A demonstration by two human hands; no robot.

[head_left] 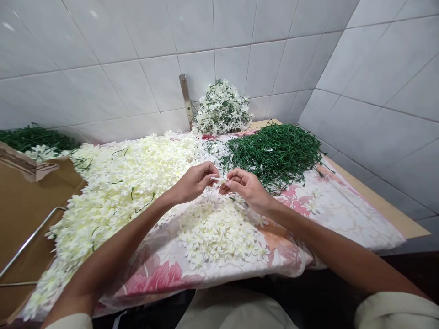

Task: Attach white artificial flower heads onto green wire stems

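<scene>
2 hands (194, 183) (252, 189) pinching white flower (223, 179), green stems (277, 151)

White flower (222, 179) partly hidden between hands (192, 184), cardboard box (60, 183) cut off left

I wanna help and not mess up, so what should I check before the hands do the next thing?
1. Left hand pinching the small white artificial flower: ok.
2. Right hand fingers at that same flower: ok.
3. Green stem pile near the right hand: ok.
4. Small flower pile lying on the floral tablecloth: ok.
5. Big flower heap free of green stems: not ok, a few lie on it.
6. Held flower undamaged: cannot tell, too small.
</scene>
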